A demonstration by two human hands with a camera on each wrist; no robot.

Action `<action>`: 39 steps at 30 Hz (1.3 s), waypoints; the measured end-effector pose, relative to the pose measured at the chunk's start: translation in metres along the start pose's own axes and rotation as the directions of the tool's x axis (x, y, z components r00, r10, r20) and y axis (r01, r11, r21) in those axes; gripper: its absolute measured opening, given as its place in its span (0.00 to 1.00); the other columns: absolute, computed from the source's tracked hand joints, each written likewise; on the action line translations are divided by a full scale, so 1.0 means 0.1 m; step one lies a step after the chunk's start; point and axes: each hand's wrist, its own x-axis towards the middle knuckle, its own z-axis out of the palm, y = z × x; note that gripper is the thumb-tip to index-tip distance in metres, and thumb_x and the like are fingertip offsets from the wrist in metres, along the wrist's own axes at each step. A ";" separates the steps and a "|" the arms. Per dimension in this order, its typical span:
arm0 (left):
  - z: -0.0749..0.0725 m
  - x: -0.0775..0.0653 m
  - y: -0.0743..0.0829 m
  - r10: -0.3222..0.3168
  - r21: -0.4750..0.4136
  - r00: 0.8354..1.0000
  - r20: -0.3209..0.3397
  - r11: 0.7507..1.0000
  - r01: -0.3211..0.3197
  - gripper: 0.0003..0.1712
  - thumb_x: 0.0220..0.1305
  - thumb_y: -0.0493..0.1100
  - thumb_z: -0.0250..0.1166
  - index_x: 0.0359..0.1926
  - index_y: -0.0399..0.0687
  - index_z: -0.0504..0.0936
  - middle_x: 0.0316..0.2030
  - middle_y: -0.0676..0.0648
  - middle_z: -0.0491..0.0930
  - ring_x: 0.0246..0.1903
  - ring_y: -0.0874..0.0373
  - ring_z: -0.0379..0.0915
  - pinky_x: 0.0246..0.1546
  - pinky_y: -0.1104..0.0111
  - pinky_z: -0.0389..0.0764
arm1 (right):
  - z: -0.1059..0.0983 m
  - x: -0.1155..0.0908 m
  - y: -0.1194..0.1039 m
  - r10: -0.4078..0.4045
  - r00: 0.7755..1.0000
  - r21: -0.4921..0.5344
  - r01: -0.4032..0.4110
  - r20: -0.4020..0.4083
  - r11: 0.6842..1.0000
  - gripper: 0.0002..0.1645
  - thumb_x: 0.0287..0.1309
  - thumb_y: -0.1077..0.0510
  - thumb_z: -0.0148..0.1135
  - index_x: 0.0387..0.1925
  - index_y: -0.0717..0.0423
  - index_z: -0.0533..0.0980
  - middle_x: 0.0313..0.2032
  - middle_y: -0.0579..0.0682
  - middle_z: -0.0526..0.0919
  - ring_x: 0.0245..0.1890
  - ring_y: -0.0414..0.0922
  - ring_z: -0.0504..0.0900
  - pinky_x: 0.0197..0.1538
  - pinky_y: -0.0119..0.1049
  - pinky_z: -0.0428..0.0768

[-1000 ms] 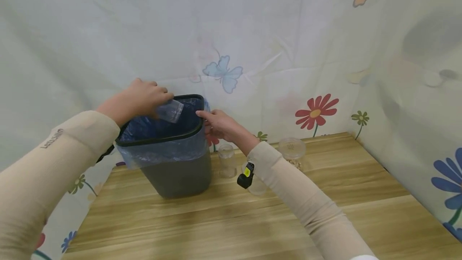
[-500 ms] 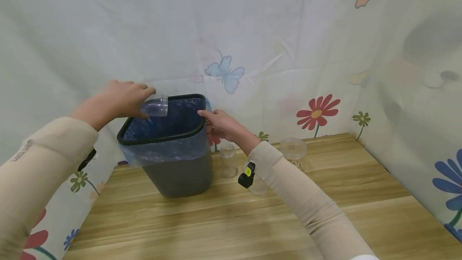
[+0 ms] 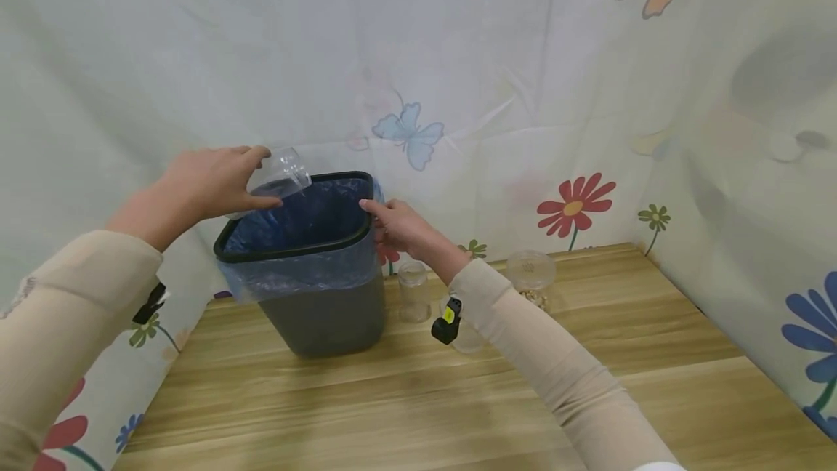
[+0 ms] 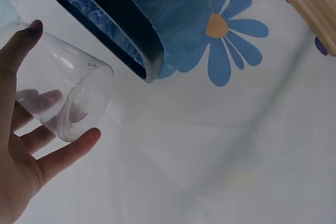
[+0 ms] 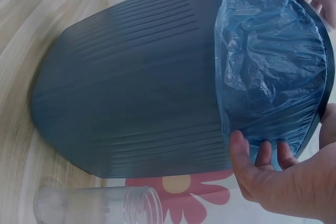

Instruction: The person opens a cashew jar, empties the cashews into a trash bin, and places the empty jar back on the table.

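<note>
My left hand (image 3: pixel 212 184) grips a clear plastic jar (image 4: pixel 79 85) tilted on its side, above the left part of the trash can's rim. No contents show inside the jar in the left wrist view. The grey trash can (image 3: pixel 320 318) stands on the table, lined with a blue plastic bag (image 5: pixel 270 69) folded over its black rim (image 3: pixel 294 251). My right hand (image 3: pixel 405 227) holds the can's right rim, thumb over the top and fingers against the bag outside.
A clear jar (image 3: pixel 413 293) stands right of the can. Behind my right forearm are a lidded clear container (image 3: pixel 531 275) with small tan pieces and another clear round item (image 3: pixel 467 340), partly hidden. A floral curtain (image 3: pixel 484 93) hangs behind the wooden table (image 3: pixel 405 413).
My left hand has moved left with the jar, from inside the can's opening up to its left rim. The jar has turned from mouth-down toward level. My right hand stays on the rim.
</note>
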 end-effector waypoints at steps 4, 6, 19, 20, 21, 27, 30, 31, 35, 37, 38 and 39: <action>0.01 -0.01 0.02 -0.044 -0.091 0.999 -0.012 0.995 0.043 0.61 0.58 0.79 0.60 0.73 0.35 0.61 0.62 0.32 0.75 0.49 0.36 0.79 0.37 0.43 0.80 | 0.01 -0.03 0.02 -0.065 0.997 0.006 0.065 0.036 0.998 0.35 0.78 0.43 0.50 0.16 0.51 0.52 0.13 0.46 0.52 0.08 0.45 0.55 0.16 0.39 0.69; 0.02 -0.02 0.04 -0.064 -0.135 0.998 -0.021 0.989 0.061 0.61 0.59 0.79 0.60 0.72 0.33 0.61 0.61 0.30 0.75 0.50 0.35 0.78 0.41 0.42 0.80 | 0.01 -0.04 0.04 -0.092 0.994 0.011 0.091 0.054 0.996 0.34 0.78 0.43 0.50 0.16 0.51 0.52 0.12 0.46 0.52 0.07 0.45 0.56 0.16 0.40 0.71; 0.12 -0.14 0.23 -0.124 -0.444 0.983 -0.134 0.894 0.052 0.56 0.61 0.73 0.64 0.71 0.33 0.62 0.59 0.32 0.77 0.51 0.38 0.81 0.47 0.44 0.81 | -0.07 0.00 0.15 -0.124 0.987 -0.235 0.144 0.098 0.961 0.36 0.81 0.38 0.35 0.39 0.64 0.76 0.30 0.61 0.80 0.24 0.52 0.84 0.28 0.39 0.81; 0.12 -0.14 0.25 -0.129 -0.464 0.982 -0.139 0.884 0.051 0.55 0.62 0.72 0.65 0.71 0.34 0.62 0.60 0.32 0.77 0.52 0.38 0.81 0.47 0.44 0.81 | -0.09 -0.01 0.16 -0.134 0.987 -0.279 0.154 0.089 0.948 0.35 0.81 0.38 0.35 0.47 0.63 0.76 0.38 0.62 0.81 0.31 0.52 0.86 0.34 0.39 0.83; 0.12 -0.14 0.27 -0.134 -0.480 0.980 -0.143 0.876 0.050 0.54 0.62 0.71 0.65 0.71 0.34 0.63 0.60 0.33 0.77 0.52 0.38 0.81 0.47 0.44 0.81 | -0.12 -0.04 0.18 -0.148 0.985 -0.319 0.168 0.084 0.933 0.33 0.81 0.39 0.35 0.54 0.63 0.75 0.45 0.63 0.82 0.37 0.53 0.86 0.40 0.41 0.84; 0.15 -0.20 0.36 -0.148 -0.557 0.976 -0.158 0.830 0.036 0.52 0.62 0.71 0.65 0.71 0.39 0.63 0.60 0.35 0.78 0.53 0.39 0.81 0.44 0.46 0.82 | -0.24 -0.23 0.34 -0.283 0.946 -0.628 0.319 0.160 0.710 0.25 0.81 0.47 0.44 0.64 0.60 0.70 0.53 0.57 0.82 0.54 0.50 0.82 0.59 0.45 0.78; 0.16 -0.24 0.39 -0.162 -0.606 0.974 -0.160 0.795 0.033 0.51 0.62 0.71 0.65 0.72 0.41 0.63 0.60 0.36 0.78 0.54 0.40 0.81 0.43 0.47 0.83 | -0.29 -0.33 0.41 -0.327 0.915 -0.707 0.393 0.237 0.588 0.22 0.79 0.52 0.49 0.64 0.60 0.71 0.57 0.55 0.80 0.59 0.51 0.79 0.63 0.46 0.75; 0.16 -0.25 0.40 -0.167 -0.621 0.973 -0.163 0.783 0.030 0.51 0.62 0.71 0.65 0.72 0.42 0.63 0.60 0.37 0.78 0.55 0.40 0.80 0.43 0.47 0.83 | -0.31 -0.36 0.43 -0.327 0.910 -0.723 0.404 0.255 0.561 0.21 0.78 0.52 0.50 0.63 0.60 0.71 0.59 0.56 0.80 0.60 0.52 0.79 0.64 0.46 0.75; 0.15 -0.30 0.45 -0.186 -0.686 0.968 -0.170 0.727 0.019 0.47 0.64 0.68 0.66 0.72 0.44 0.65 0.59 0.38 0.78 0.56 0.40 0.80 0.44 0.48 0.83 | -0.40 -0.48 0.51 -0.298 0.909 -0.796 0.402 0.290 0.452 0.24 0.76 0.52 0.54 0.66 0.60 0.70 0.64 0.57 0.77 0.66 0.53 0.74 0.67 0.48 0.71; 0.15 -0.33 0.49 -0.192 -0.706 0.966 -0.173 0.708 0.014 0.46 0.64 0.68 0.66 0.72 0.45 0.65 0.59 0.40 0.79 0.55 0.41 0.80 0.42 0.52 0.84 | -0.45 -0.54 0.55 -0.277 0.914 -0.828 0.391 0.298 0.402 0.26 0.75 0.51 0.55 0.67 0.60 0.70 0.65 0.55 0.77 0.67 0.52 0.73 0.68 0.48 0.71; 0.15 -0.35 0.50 -0.196 -0.718 0.965 -0.175 0.696 0.012 0.45 0.64 0.67 0.66 0.72 0.47 0.65 0.58 0.41 0.79 0.54 0.42 0.81 0.41 0.54 0.85 | -0.47 -0.58 0.57 -0.265 0.916 -0.837 0.388 0.302 0.385 0.27 0.75 0.50 0.55 0.68 0.60 0.70 0.65 0.55 0.77 0.67 0.52 0.73 0.68 0.48 0.71; 0.15 -0.37 0.52 -0.200 -0.728 0.964 -0.176 0.685 0.009 0.45 0.64 0.67 0.66 0.72 0.48 0.66 0.58 0.42 0.79 0.54 0.44 0.81 0.39 0.58 0.85 | -0.49 -0.61 0.59 -0.252 0.918 -0.845 0.384 0.306 0.371 0.28 0.75 0.50 0.55 0.69 0.60 0.70 0.65 0.54 0.77 0.67 0.52 0.73 0.68 0.48 0.71</action>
